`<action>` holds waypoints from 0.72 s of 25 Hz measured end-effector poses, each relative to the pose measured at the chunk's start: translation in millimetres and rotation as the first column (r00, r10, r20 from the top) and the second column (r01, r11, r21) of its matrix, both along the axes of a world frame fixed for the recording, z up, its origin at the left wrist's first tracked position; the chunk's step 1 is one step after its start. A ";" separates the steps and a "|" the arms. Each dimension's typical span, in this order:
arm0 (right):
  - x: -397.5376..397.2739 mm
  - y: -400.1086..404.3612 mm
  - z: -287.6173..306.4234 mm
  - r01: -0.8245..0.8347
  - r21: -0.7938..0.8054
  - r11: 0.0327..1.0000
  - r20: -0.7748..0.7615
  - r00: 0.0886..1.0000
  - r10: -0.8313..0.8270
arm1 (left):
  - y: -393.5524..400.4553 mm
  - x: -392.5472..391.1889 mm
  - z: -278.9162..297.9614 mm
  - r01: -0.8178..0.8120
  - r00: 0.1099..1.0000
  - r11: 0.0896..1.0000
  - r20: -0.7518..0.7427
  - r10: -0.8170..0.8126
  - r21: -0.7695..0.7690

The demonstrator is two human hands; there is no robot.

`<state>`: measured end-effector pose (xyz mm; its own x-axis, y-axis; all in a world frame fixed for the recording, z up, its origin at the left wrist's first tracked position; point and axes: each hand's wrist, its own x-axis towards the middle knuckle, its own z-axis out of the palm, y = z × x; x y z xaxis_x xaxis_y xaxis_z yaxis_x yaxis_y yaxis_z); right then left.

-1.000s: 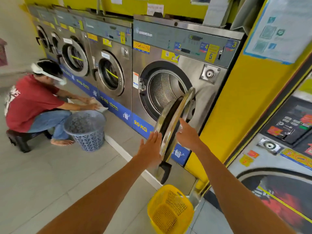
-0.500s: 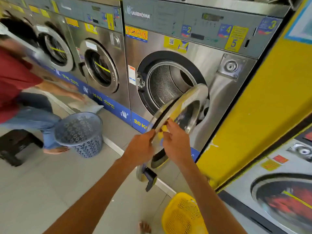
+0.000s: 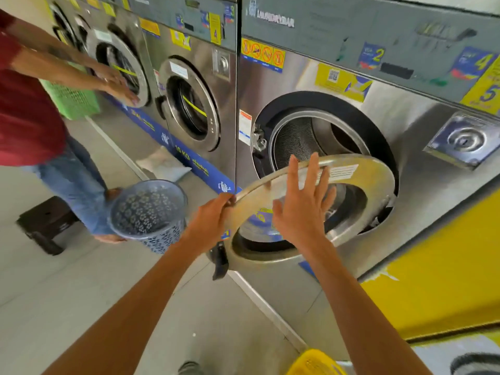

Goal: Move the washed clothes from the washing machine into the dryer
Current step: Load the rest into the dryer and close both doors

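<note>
A steel washing machine (image 3: 378, 85) fills the right half of the view, its round door (image 3: 359, 182) swung partly open on a right-side hinge. The perforated drum (image 3: 300, 139) behind it shows no clothes. My left hand (image 3: 213, 220) grips the door's left rim. My right hand (image 3: 303, 209) is spread flat with fingers apart against the door's outer face. A black door handle (image 3: 220, 261) hangs below the rim. A yellow laundry basket (image 3: 313, 364) sits at the bottom edge by my feet.
A person in a red shirt (image 3: 24, 104) stands at left, reaching to another washer's door (image 3: 121, 69). A grey-blue patterned basket (image 3: 148, 212), a green basket (image 3: 73, 101), a dark stool (image 3: 46, 223) and a white cloth (image 3: 162, 166) are on the floor. A yellow wall (image 3: 438, 280) is at right.
The view moved closer to the machine. The door has swung further toward the opening under both hands. The person at left rose from a crouch and now reaches to another washer.
</note>
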<state>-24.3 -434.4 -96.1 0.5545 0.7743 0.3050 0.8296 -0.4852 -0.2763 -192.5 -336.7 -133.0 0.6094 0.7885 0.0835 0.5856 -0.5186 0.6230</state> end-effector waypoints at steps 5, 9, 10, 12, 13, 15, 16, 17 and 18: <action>25.4 52.8 -7.2 0.055 0.050 0.997 0.095 0.994 -0.059 | 83.4 25.6 -6.7 0.043 0.999 0.998 -0.006 -0.043 0.038; 53.9 97.0 -18.4 0.115 0.091 0.989 0.194 0.972 -0.131 | 161.2 56.8 -6.5 0.131 0.991 0.991 0.039 -0.132 0.018; 57.6 109.0 -18.2 0.143 0.090 0.986 0.197 0.968 -0.159 | 179.1 66.2 -7.2 0.139 0.990 0.990 0.033 -0.140 0.009; 60.0 132.1 -16.3 0.203 0.064 0.977 0.191 0.959 -0.212 | 211.5 85.5 -4.4 0.160 0.987 0.986 -0.009 -0.161 -0.038; 62.4 144.5 -14.8 0.229 0.052 0.972 0.185 0.954 -0.235 | 227.4 95.7 -2.5 0.180 0.983 0.982 -0.034 -0.182 -0.056; 69.2 165.5 -13.8 0.276 0.043 0.960 0.177 0.944 -0.279 | 250.8 114.8 1.2 0.212 0.974 0.976 -0.069 -0.215 -0.044; 73.4 176.2 -14.2 0.304 0.049 0.951 0.176 0.935 -0.308 | 261.6 123.8 3.7 0.232 0.970 0.973 -0.069 -0.233 -0.025; 77.0 185.4 -13.8 0.331 0.056 0.942 0.176 0.925 -0.336 | 270.2 131.3 5.9 0.258 0.964 0.966 -0.071 -0.258 -0.012; 81.0 195.4 -12.3 0.353 0.050 0.934 0.177 0.918 -0.356 | 278.9 138.6 6.5 0.288 0.955 0.957 -0.072 -0.289 -0.022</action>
